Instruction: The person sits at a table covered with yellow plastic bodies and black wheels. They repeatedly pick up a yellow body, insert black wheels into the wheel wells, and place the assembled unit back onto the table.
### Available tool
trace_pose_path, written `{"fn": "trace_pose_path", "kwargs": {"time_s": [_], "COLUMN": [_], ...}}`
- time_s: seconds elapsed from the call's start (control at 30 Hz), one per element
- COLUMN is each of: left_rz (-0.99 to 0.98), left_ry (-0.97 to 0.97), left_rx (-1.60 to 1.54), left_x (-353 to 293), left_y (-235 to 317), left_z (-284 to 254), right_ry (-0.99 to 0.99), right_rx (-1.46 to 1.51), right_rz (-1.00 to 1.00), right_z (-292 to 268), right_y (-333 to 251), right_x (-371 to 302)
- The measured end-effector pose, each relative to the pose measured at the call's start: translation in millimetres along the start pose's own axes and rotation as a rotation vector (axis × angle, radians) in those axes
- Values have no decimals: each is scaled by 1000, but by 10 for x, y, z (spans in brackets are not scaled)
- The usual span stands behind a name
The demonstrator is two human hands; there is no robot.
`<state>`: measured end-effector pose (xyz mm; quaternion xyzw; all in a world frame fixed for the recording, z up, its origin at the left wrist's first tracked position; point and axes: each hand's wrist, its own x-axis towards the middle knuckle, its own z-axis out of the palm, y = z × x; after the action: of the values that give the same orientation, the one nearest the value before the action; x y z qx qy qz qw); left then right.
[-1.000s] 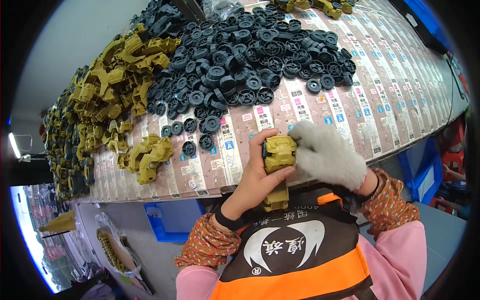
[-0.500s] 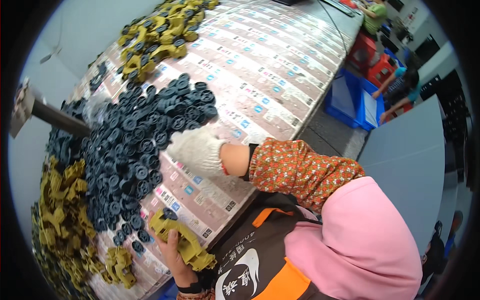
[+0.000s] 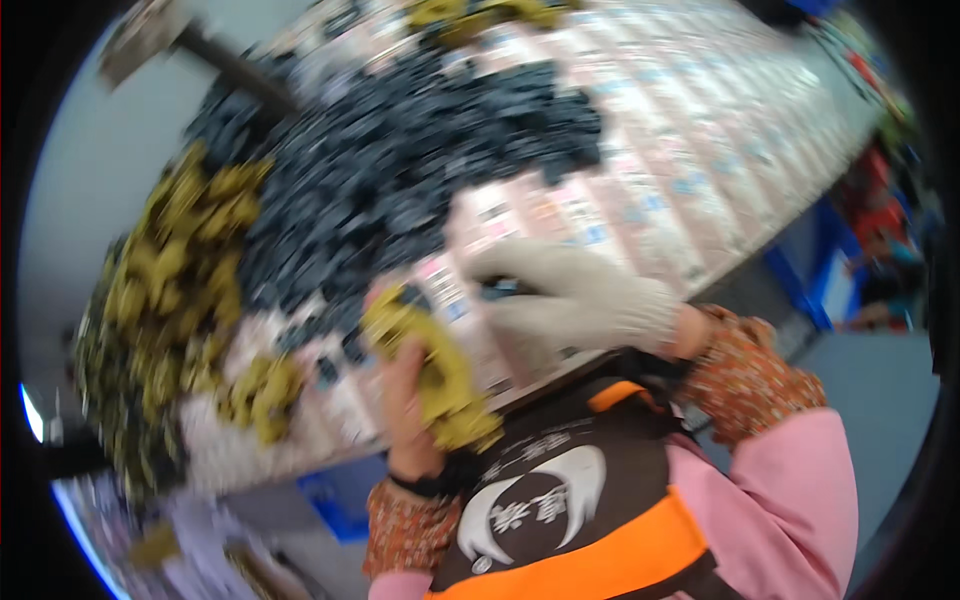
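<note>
My bare left hand [image 3: 404, 405] is closed round a yellow plastic toy vehicle body [image 3: 446, 375] at the table's near edge. A dark piece shows at the body's far end. To its right, my right hand [image 3: 590, 300], in a white knitted glove, pinches a small dark toy wheel [image 3: 500, 288] between thumb and fingers. The wheel is apart from the vehicle body. Beyond both hands lies a large heap of dark toy wheels [image 3: 390, 170]. Motion blurs the picture, so finer detail is lost.
Yellow vehicle bodies [image 3: 180, 280] are piled at the left, with more yellow bodies [image 3: 480, 18] at the far side. A post [image 3: 235, 65] rises beside the wheel heap. Blue bins [image 3: 825, 265] and people stand past the table's right edge.
My right hand has drawn back from the wheel heap and now pinches a wheel near the vehicle body. My left hand still holds the body. The whole view has swung.
</note>
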<state>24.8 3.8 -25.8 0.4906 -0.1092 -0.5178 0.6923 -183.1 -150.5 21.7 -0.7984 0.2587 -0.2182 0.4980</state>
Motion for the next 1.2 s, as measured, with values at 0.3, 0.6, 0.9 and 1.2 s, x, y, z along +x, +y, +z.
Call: {"fn": "trace_pose_path", "kwargs": {"time_s": [0.3, 0.6, 0.9, 1.2], "left_rz": [138, 292, 534, 878], "left_ry": [-61, 19, -16, 55], "left_rx": [-120, 19, 125, 404], "left_x": [-17, -46, -95, -190], "left_y": [113, 71, 82, -71], "left_z": [196, 251, 263, 309], "right_ry": [-138, -120, -44, -53], "right_rx": [601, 575, 114, -117], "right_rz": [407, 424, 139, 16], "right_z": [392, 525, 679, 674], "right_y": [-317, -373, -327, -421], "right_x": [-255, -331, -493, -472]}}
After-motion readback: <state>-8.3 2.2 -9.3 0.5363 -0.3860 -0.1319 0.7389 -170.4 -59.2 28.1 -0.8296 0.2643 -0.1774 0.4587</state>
